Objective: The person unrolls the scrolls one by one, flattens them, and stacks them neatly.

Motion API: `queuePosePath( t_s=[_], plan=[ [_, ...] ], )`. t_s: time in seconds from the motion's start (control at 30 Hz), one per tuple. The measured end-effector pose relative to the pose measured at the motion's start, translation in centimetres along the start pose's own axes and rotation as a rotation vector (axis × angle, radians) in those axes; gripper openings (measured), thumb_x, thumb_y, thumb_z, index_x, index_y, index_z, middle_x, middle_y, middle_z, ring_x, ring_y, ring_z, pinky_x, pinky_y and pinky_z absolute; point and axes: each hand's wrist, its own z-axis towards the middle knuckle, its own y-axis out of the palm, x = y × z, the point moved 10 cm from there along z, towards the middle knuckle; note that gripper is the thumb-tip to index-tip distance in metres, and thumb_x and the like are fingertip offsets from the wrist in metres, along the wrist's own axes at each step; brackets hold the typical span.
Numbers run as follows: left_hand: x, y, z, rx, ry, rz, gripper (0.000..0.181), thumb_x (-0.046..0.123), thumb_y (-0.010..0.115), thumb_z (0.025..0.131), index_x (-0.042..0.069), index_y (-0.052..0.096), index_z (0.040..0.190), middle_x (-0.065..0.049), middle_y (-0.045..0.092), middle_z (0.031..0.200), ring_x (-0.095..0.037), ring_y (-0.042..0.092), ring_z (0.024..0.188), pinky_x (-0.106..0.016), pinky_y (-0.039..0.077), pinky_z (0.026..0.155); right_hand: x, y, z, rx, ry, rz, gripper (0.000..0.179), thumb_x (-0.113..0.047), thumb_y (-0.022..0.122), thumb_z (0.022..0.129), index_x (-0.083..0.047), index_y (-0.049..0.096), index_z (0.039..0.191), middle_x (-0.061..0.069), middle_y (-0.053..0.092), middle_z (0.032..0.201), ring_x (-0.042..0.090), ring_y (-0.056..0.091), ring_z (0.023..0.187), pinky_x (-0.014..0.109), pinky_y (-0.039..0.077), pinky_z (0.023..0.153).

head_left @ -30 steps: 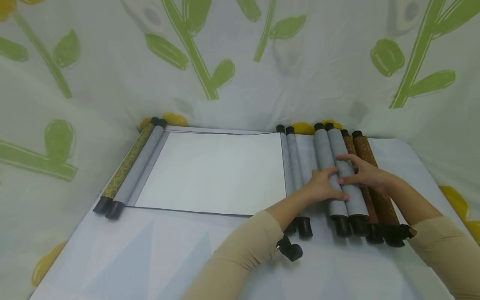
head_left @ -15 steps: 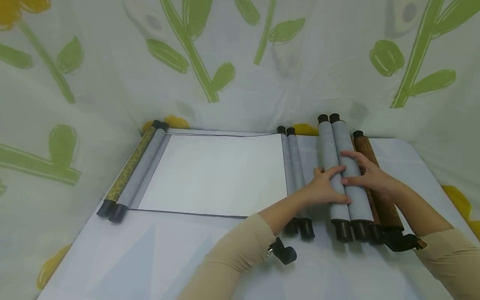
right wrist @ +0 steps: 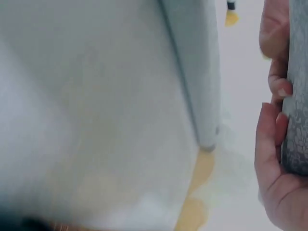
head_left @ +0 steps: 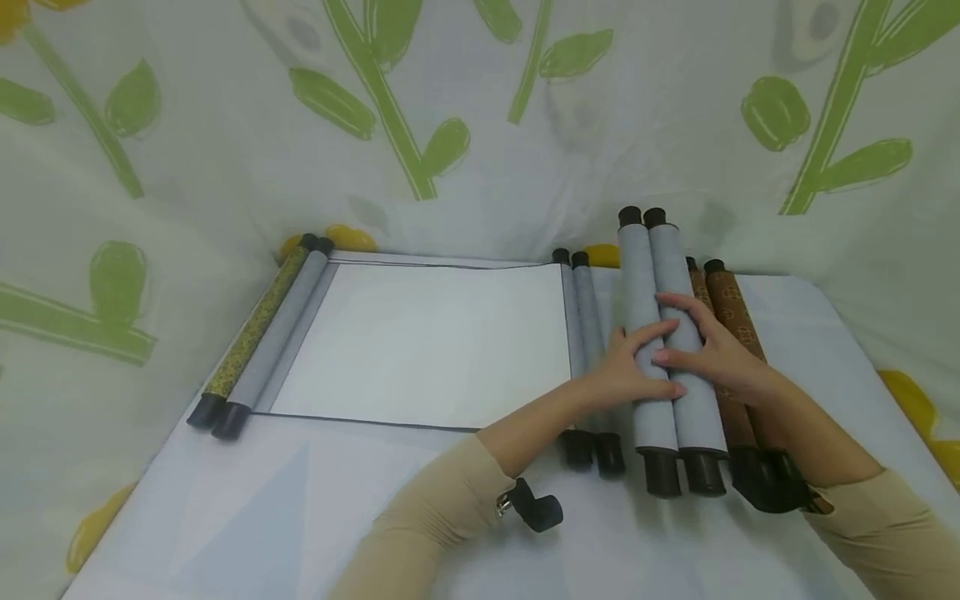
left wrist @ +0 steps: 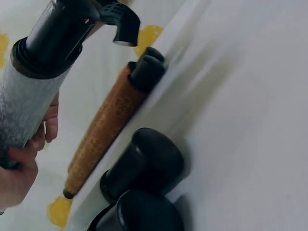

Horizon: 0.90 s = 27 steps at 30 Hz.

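Observation:
A grey scroll [head_left: 655,429], wound into two side-by-side rolls with black end knobs, is raised off the table at centre right. My left hand [head_left: 626,371] grips its left roll, thumb and fingers spread round it. From the other side my right hand [head_left: 712,350] holds the right roll. The left wrist view shows the scroll [left wrist: 29,91] tilted, its black knob [left wrist: 57,38] well above the table. In the right wrist view fingers wrap the scroll [right wrist: 299,130] at the right edge. Parts of both hands are hidden behind the rolls.
Left of the hands lies an unrolled scroll with a white sheet [head_left: 435,350], a gold-patterned roll [head_left: 258,325] at its far left end. A brown patterned scroll [head_left: 731,308] lies right of the held one, partly under the right forearm. A flowered curtain [head_left: 510,192] hangs behind the table.
Both hands have lifted the grey scroll off the table from beside the brown scroll and shifted it left, towards the unrolled scroll. The other scrolls have stayed in place.

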Motion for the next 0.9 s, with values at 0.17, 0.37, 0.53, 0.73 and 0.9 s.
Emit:
queuePosePath(
  t_s=[0.17,0.37,0.53,0.73,0.9],
  plan=[
    [-0.2,-1.9,-0.9,0.064,-0.007,-0.015,0.064,0.032,0.077,0.078,0.045,0.048,0.134,-0.007,0.028,0.145,-0.013,0.035,0.117,-0.033,0.039,0.089,-1.4,1.3,0.3,0.041,-0.021,-0.001,0.077,-0.014,0.064,0.089,-0.026,0.017,0.149,0.019,0.015,0.149,0.036,0.033,0.118,0.04,0.039,0.082],
    [0.0,-3.0,-2.1,0.063,0.028,0.013,0.068,0.033,0.078,0.077,0.046,0.045,0.135,-0.003,0.029,0.148,-0.017,0.033,0.127,-0.038,0.039,0.095,-2.4,2.7,0.7,0.062,-0.047,0.006,0.075,-0.016,0.066,0.088,-0.022,0.022,0.149,0.016,0.016,0.151,0.036,0.028,0.126,0.048,0.033,0.091],
    [0.2,-3.9,-2.8,0.048,0.058,0.04,0.072,0.032,0.078,0.077,0.044,0.042,0.138,0.0,0.031,0.15,-0.021,0.028,0.134,-0.041,0.039,0.097,-2.8,3.5,1.4,0.097,-0.049,0.057,0.073,-0.012,0.07,0.084,-0.018,0.03,0.145,0.013,0.02,0.149,0.032,0.025,0.129,0.05,0.027,0.098],
    [-0.4,-5.2,-3.8,0.054,0.039,0.026,0.072,0.031,0.079,0.076,0.044,0.043,0.137,-0.001,0.037,0.14,-0.014,0.039,0.116,-0.033,0.041,0.089,-3.3,4.3,1.7,0.075,-0.035,0.064,0.077,-0.01,0.072,0.082,-0.015,0.03,0.145,0.014,0.023,0.148,0.031,0.028,0.126,0.044,0.031,0.095],
    [-1.1,-6.2,-4.6,0.07,-0.027,0.017,0.074,0.032,0.079,0.075,0.046,0.043,0.137,-0.005,0.034,0.131,-0.018,0.044,0.108,-0.034,0.044,0.083,-3.5,4.9,1.5,0.007,-0.021,0.115,0.078,-0.006,0.069,0.083,-0.019,0.026,0.147,0.014,0.022,0.147,0.031,0.035,0.117,0.038,0.041,0.087]
  ],
)
